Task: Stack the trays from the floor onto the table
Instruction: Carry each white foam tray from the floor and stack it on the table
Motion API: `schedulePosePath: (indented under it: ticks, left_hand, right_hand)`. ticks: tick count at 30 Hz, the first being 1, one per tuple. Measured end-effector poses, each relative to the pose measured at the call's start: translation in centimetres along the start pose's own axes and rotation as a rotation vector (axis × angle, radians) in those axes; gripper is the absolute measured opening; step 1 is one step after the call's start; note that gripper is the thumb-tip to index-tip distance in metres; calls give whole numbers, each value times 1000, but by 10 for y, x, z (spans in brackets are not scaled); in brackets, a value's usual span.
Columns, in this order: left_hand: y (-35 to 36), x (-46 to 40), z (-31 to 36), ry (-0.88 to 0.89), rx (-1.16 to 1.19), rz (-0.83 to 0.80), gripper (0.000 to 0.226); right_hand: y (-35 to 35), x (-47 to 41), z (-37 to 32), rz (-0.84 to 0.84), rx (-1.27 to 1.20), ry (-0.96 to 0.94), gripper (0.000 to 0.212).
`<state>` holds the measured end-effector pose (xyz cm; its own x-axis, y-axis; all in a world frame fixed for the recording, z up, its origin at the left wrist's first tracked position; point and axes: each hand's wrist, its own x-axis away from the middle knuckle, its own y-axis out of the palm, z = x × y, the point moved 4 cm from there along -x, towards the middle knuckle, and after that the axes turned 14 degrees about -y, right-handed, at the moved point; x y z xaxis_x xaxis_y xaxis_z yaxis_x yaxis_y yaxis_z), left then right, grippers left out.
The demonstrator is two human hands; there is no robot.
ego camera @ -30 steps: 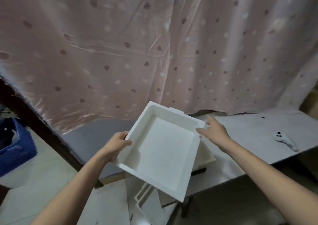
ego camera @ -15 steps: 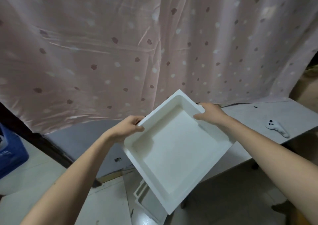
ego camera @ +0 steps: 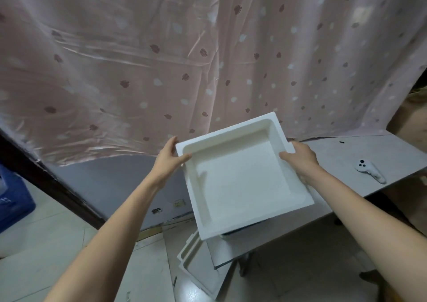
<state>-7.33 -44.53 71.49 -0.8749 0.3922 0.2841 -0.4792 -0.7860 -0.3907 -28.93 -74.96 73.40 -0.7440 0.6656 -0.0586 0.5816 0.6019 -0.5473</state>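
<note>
A white foam tray point(ego camera: 242, 177) is held up in the air, open side up. It is tipped a little, with its far side higher. It hangs over the left end of the table point(ego camera: 369, 153), and its near corner sticks out past the table edge.

The left hand point(ego camera: 169, 157) grips the tray's far left corner. The thumb lies over the rim and the fingers curl behind it. The right hand point(ego camera: 299, 157) grips the right side, near a small notch in the rim. Its fingertips hook over the rim into the tray, and the palm is against the outside wall.

Another white tray point(ego camera: 196, 262) lies on the floor point(ego camera: 46, 244), below the held one. It sits partly under the table edge. Whether a tray already sits on the table under the held one cannot be seen.

A small white controller point(ego camera: 369, 168) lies on the table, well to the right of the tray. A pink curtain point(ego camera: 208, 59) with small leaf spots hangs behind the table. A blue crate point(ego camera: 13, 200) sits on the floor at the far left. Two wall sockets point(ego camera: 168, 205) show low on the grey wall under the curtain.
</note>
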Motion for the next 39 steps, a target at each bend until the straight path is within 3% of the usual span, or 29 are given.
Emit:
schedulePosePath:
  ticks: [5,8,12,17,23,25,27,31,33,36,39]
  left_hand:
    - [15,6,-29,-196,262,-92,95]
    - [31,15,-34,-215,317,-197,45]
    - [34,15,-40,-202,271,-113,21]
    - [15,9,-38,-168,62,51,26]
    - [-14,2,-26,-146,-56,9,17]
    - [-21,-2,-19,-148,-62,10,12]
    - [-26,-8,-12,-138,-79,15,6]
    - [-27,-21,-1,-101,-68,50,12]
    - [-25,-32,0,-70,-60,95,24]
    - [-19,-43,-4,-74,60,180,60]
    - [1,-41,-16,-141,161,159,72]
  right_hand:
    - [13,8,25,125,-241,153,24]
    - [27,11,38,187,-367,223,24]
    - [44,17,50,207,-502,275,24]
    - [49,12,51,109,-461,235,49]
    - [27,1,41,59,-329,114,74]
    - [26,1,37,-28,-300,65,63]
    - [30,3,34,-154,-240,39,36]
    - [36,7,45,-149,-274,68,9]
    - [39,7,53,-118,-291,92,8]
    - [43,6,64,-89,-318,130,9]
    - [44,4,70,-34,-333,170,9]
